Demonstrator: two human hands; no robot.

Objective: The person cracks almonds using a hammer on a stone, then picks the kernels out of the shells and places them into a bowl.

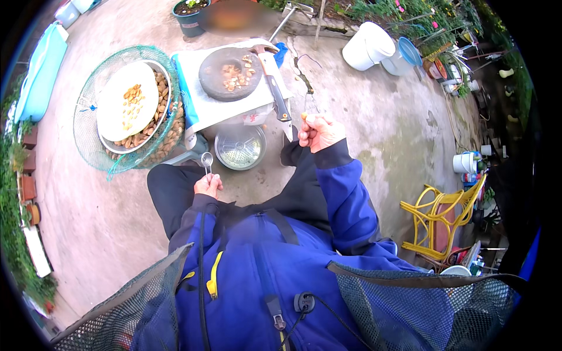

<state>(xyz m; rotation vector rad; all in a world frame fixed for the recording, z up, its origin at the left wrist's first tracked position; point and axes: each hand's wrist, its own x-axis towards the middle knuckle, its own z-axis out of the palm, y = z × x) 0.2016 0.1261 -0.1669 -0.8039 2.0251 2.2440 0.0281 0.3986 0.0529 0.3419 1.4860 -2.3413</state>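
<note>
In my left hand [208, 186] is a thin metal tool with a coiled wire head [207, 159], pointing up near my left knee. My right hand [322, 130] is raised over my right knee, pinching a small tan piece [304, 116], probably a nut kernel, between thumb and fingertips. Ahead, a round dark stone block [210, 85] carries broken shell and kernel bits [237, 75] around its central hollow. A claw hammer [276, 92] lies along its right side. At left, a white plate [109, 105] with loose kernels [133, 98] rests on a bowl of brown nuts [161, 90].
A green net [83, 131] holding more nuts surrounds the bowl. The stone sits on a white sack [189, 72] over a low support. Below stands a perforated steel pan [240, 147]. White buckets [368, 46] and a yellow chair [432, 215] are at right.
</note>
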